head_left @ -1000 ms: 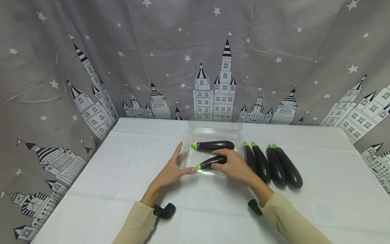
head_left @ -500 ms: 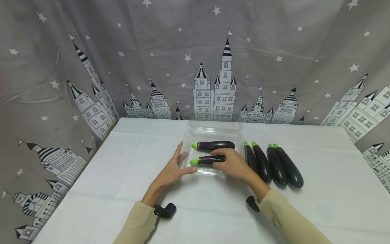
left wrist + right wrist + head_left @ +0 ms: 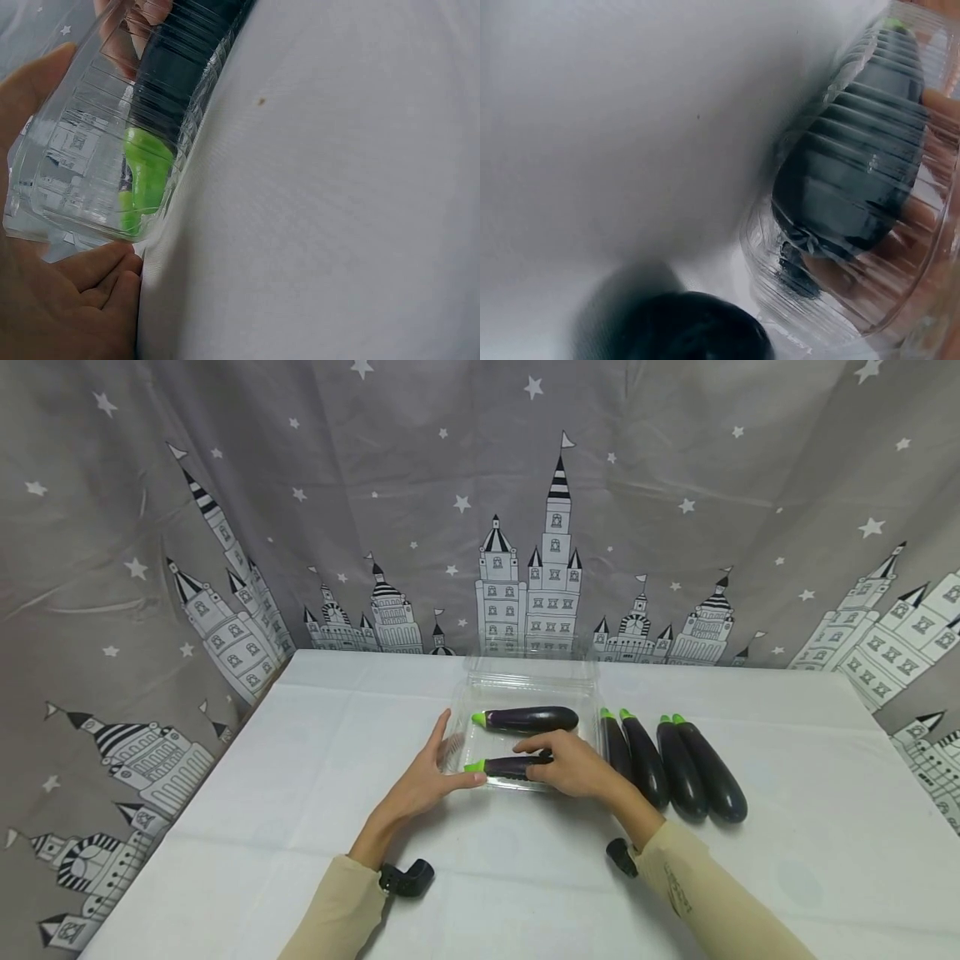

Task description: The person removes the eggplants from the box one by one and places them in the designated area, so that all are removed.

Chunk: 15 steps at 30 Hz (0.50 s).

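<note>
A clear plastic clamshell box point(image 3: 468, 693) lies with its lid raised at the back. Inside, one eggplant point(image 3: 531, 719) rests across the back. A second eggplant point(image 3: 506, 767) lies along the front wall, its green stem toward the left. My right hand point(image 3: 573, 767) reaches into the box and holds this front eggplant near its thick end, thumb on the near side and fingers on the far side. Through the ribbed wall in the right wrist view, fingers show behind the eggplant point(image 3: 847, 172). At the front left corner my left hand point(image 3: 422, 781) rests against the box with fingers spread.
Right of the box, several more eggplants point(image 3: 701, 768) lie side by side on the white tablecloth point(image 3: 337, 710), green stems pointing away from me. A grey curtain point(image 3: 420, 485) with printed castles and stars hangs behind the table.
The front eggplant has shifted left and then nearer to the front wall, with my right hand moving along. My left hand has stayed at the box corner.
</note>
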Tool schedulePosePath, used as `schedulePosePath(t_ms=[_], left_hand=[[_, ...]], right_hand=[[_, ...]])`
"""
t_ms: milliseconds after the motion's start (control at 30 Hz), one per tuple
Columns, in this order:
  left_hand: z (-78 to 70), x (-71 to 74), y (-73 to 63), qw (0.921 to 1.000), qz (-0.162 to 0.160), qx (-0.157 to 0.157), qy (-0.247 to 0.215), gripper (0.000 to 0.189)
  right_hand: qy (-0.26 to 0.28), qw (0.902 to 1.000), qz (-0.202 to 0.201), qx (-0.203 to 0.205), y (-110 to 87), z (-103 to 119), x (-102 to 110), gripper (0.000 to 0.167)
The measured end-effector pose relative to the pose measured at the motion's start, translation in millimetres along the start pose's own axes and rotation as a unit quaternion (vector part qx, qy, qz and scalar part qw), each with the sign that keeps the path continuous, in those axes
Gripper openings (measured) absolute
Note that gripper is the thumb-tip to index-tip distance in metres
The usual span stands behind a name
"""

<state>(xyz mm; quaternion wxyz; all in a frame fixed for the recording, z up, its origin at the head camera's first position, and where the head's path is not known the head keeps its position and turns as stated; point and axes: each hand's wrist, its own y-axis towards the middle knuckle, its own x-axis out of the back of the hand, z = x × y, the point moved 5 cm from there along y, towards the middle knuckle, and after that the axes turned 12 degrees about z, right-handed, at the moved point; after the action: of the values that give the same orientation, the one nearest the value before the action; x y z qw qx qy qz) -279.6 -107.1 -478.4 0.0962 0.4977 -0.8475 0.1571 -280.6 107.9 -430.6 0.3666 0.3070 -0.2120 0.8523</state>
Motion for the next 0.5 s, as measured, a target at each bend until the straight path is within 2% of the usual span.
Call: schedulePosePath(t_ms=[233,500], left_hand=[[-0.3,0.5,0.3,1.0000,0.001,-0.003,0.000,0.115],[-1.6,-0.5,-0.5,1.0000,0.002,-0.002,-0.003,0.116]], right_hand=[[0.020,0.9994,0.027,-0.003,1.2,-3.2,-1.2,0.039],[0.035,0.9994,0.006,0.002,-2.0,-5.0,0.7,0.034]])
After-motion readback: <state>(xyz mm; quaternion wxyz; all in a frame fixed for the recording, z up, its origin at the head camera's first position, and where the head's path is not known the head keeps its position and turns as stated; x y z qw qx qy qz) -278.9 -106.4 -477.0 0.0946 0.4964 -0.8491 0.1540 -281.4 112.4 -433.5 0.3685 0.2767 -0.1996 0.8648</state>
